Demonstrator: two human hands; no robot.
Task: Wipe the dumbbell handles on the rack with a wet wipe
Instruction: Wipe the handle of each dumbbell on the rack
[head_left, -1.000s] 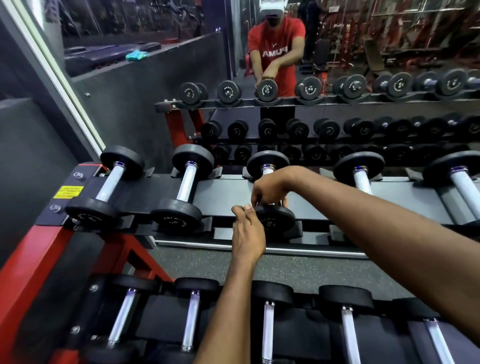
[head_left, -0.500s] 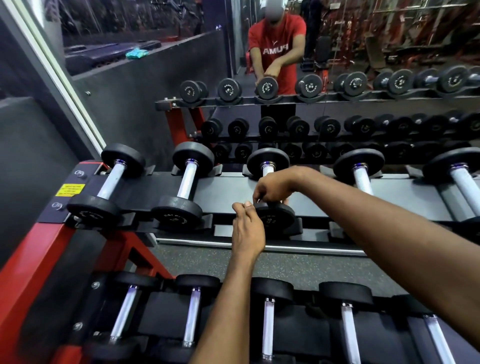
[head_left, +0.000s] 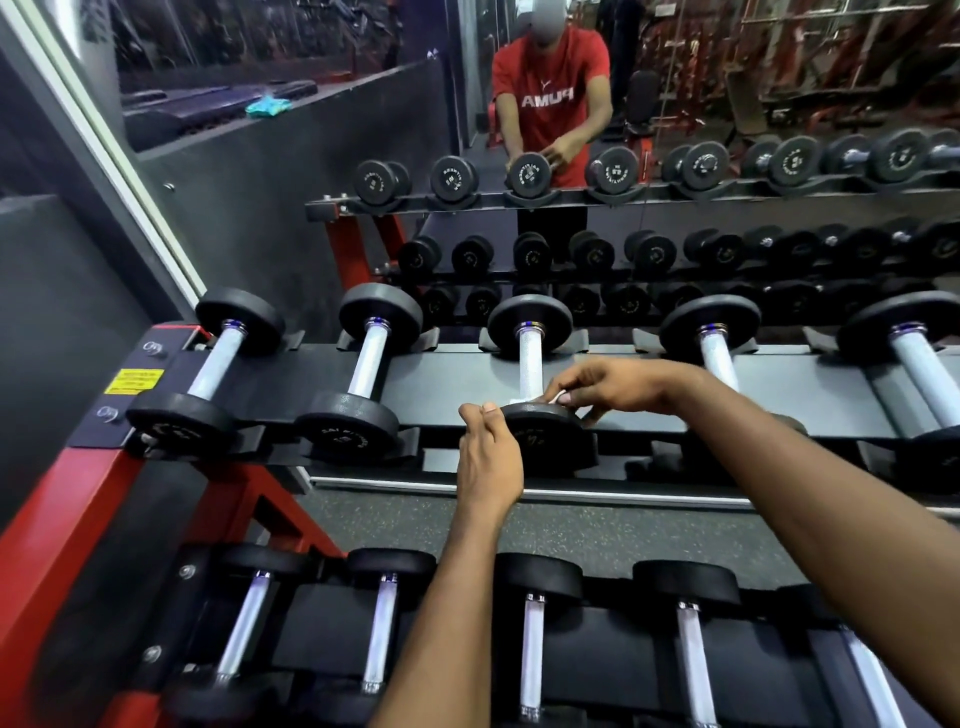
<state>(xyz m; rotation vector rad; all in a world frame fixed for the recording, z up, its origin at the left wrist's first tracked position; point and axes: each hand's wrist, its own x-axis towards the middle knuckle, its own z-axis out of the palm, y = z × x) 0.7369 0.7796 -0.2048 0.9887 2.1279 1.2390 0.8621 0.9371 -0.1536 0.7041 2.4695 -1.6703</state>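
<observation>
Looking down at the rack (head_left: 57, 519): the lower-tier dumbbells (head_left: 532, 649) sit nearest in a row, chrome handles pointing away, with both bare forearms crossing above them. Past them is a strip of speckled floor (head_left: 597, 530), then the upper tier. The left hand (head_left: 488, 462) is at the left rim of the near head (head_left: 545, 434) of the third dumbbell (head_left: 530, 364) from the left end. Fingers are curled and the thumb is on top, touching the rim. Can't tell whether it actually clamps the head or just rests against it. The wet wipe (head_left: 522, 401) is a small white wad at the near end of that dumbbell's handle, right where the handle meets the near head. The right hand (head_left: 618, 387) comes in from the right and pinches the wipe against the handle with fingertips and thumb. The rest of the handle is bare up to the far head (head_left: 530, 321). The dumbbell lies in its cradles. Two dumbbells (head_left: 369, 358) are to its left and two more (head_left: 719, 358) to its right, none touched. There's a yellow label (head_left: 132, 381) on the rack's left end plate. Behind is a mirror (head_left: 779, 78) showing the rack and a person in a red shirt (head_left: 550, 98) with both hands at a dumbbell head. A teal cloth (head_left: 267, 105) lies on the far ledge, upper left.
</observation>
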